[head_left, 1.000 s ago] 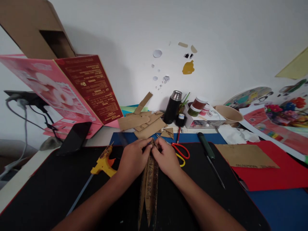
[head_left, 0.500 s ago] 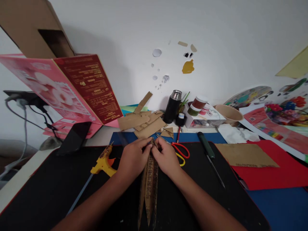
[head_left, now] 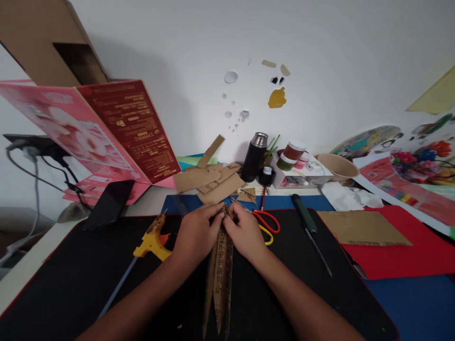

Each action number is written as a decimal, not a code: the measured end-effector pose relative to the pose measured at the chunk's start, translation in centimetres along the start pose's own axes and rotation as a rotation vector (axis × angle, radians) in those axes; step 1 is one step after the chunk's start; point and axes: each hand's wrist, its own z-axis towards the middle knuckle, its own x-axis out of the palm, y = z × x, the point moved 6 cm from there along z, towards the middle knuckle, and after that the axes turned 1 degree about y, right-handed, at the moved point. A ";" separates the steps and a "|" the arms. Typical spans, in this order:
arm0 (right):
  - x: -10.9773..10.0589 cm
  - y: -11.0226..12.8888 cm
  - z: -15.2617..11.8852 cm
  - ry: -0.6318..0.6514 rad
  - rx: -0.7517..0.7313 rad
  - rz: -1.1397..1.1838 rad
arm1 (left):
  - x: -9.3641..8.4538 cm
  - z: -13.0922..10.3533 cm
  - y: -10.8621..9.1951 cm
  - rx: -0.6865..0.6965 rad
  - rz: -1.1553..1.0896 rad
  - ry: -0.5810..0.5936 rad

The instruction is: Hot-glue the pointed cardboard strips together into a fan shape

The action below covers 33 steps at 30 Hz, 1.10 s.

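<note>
A long cardboard piece (head_left: 221, 274) with printed characters and pointed lower ends extends toward me over the black mat (head_left: 302, 293). Its far end is pinched between my left hand (head_left: 199, 229) and my right hand (head_left: 247, 229), whose fingertips nearly meet. Both hands are closed on it. Left of my left hand lies a yellow glue gun (head_left: 152, 241) with a glue stick in its rear. Scissors with red and yellow handles (head_left: 268, 222) lie just beyond my right hand. A green-handled pointed tool (head_left: 305, 214) rests farther right.
Cardboard scraps (head_left: 209, 180), a black flask (head_left: 254, 158) and paint jars (head_left: 293, 154) stand or lie along the wall. A phone (head_left: 110, 203) leans at the left. Red sheets (head_left: 423, 255) and flat cardboard (head_left: 362, 228) lie right.
</note>
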 end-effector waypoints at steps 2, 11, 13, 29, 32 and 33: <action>0.1 0.0 0.0 0.001 0.004 0.003 | 0.0 0.0 -0.1 0.003 0.004 0.001; 0.0 0.1 -0.1 -0.002 -0.001 0.014 | -0.1 0.0 -0.1 0.011 0.013 -0.002; 0.0 0.1 -0.1 -0.002 0.001 0.021 | 0.0 0.0 0.0 0.006 0.016 -0.002; 0.1 0.0 -0.1 0.006 0.024 0.025 | -0.2 0.0 -0.2 0.015 0.030 -0.011; 0.1 0.1 -0.2 0.006 0.028 0.014 | -0.2 0.0 -0.2 0.012 0.028 -0.004; 0.1 0.1 -0.2 0.004 0.027 0.011 | -0.2 0.0 -0.2 0.009 0.025 -0.001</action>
